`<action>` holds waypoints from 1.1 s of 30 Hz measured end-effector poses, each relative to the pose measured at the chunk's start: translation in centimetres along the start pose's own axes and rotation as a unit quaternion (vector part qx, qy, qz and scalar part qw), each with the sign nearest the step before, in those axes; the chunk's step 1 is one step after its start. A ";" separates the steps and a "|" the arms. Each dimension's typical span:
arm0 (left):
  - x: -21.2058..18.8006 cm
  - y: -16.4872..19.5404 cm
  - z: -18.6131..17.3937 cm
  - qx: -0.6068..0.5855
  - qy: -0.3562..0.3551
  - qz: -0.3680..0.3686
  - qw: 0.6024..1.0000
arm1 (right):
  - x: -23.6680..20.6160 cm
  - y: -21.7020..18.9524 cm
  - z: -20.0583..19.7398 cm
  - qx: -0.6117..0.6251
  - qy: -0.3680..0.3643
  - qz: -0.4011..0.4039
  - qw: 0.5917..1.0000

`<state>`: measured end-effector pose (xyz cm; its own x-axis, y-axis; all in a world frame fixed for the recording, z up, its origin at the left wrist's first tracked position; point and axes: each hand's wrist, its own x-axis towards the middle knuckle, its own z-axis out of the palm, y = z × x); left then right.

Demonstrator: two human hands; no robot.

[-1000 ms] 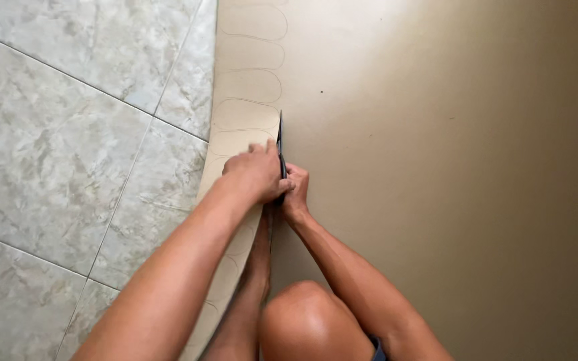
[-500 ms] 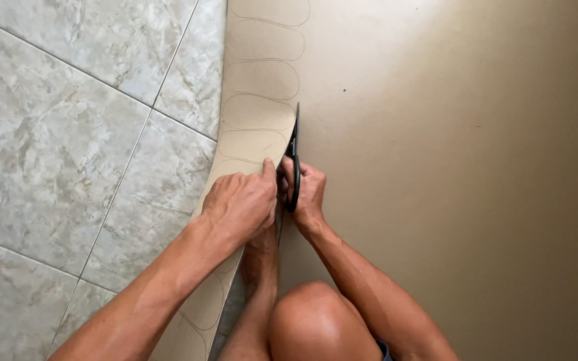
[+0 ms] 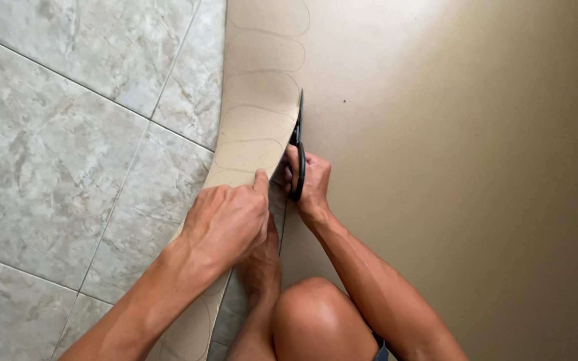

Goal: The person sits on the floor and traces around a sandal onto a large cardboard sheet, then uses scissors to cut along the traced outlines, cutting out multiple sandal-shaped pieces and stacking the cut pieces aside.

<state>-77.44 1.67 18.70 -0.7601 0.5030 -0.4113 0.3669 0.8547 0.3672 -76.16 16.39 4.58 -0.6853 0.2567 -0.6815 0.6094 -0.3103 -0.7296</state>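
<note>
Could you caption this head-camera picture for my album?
Right hand works black scissors along a tan sheet; left hand holds the outlined strip.

One head camera, looking straight down from above

It faces the floor from close over the person's arms, taking in the left hand (image 3: 227, 224), the right hand (image 3: 309, 180), a raised knee (image 3: 316, 321), grey floor tiles (image 3: 55, 134) on the left and a tan sheet (image 3: 463, 160) on the right.

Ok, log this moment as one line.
left hand: holding cut strip | right hand: gripping black scissors | blades: in tan sheet | floor: grey tiles
</note>
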 end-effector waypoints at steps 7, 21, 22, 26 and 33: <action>0.3 0.3 -3.8 0.008 -0.056 0.001 0.998 | 1.9 -1.8 0.3 0.014 -0.007 0.021 1.000; -0.5 -0.2 -8.5 -0.014 -0.115 -0.017 0.993 | 6.8 -4.9 1.8 -0.010 0.015 -0.016 1.000; -0.6 -0.4 -8.6 -0.006 -0.128 -0.026 0.991 | 7.2 -5.1 2.0 -0.003 0.016 -0.009 1.000; -1.0 -1.1 -8.7 -0.006 -0.157 -0.042 0.987 | 8.4 -6.1 2.4 0.016 0.025 0.003 1.000; -1.3 -2.8 -8.8 -0.019 -0.162 -0.021 0.986 | 9.6 -8.7 2.5 0.032 -0.006 0.023 0.999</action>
<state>-82.18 -2.54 25.51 -0.5614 0.4870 -0.6690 0.3129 0.8734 0.3732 -89.11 19.26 4.53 -0.6615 0.2301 -0.7138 0.6141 -0.3802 -0.6916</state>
